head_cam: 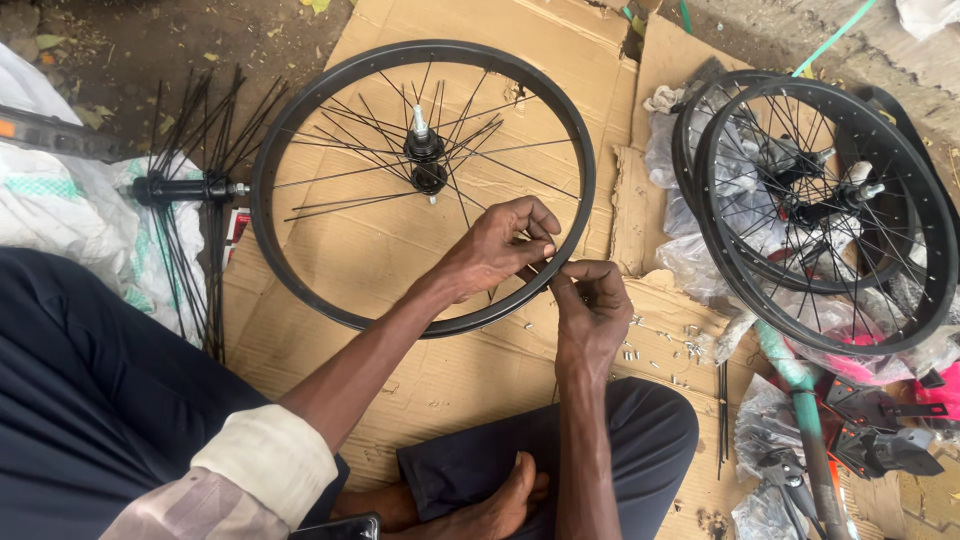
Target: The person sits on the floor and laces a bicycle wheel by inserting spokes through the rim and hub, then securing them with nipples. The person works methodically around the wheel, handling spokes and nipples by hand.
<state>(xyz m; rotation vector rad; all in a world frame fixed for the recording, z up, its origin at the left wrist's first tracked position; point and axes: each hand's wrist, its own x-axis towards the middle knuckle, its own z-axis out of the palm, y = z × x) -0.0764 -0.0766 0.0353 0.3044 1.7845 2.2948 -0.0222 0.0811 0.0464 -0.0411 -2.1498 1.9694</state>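
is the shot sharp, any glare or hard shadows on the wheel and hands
Head view: soft, even daylight, no hard shadows or glare; the black rim on cardboard, left hand and right hand look sharp. Thin spokes blur slightly; the frame edges bow a little from the wide lens.

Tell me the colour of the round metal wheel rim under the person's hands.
Black, a plain black metal wheel rim, clearest in the head view against the tan cardboard.

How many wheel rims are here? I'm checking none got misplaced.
3: one rim on the cardboard under both hands, and two stacked at right, front rim and rear rim. More may be hidden.
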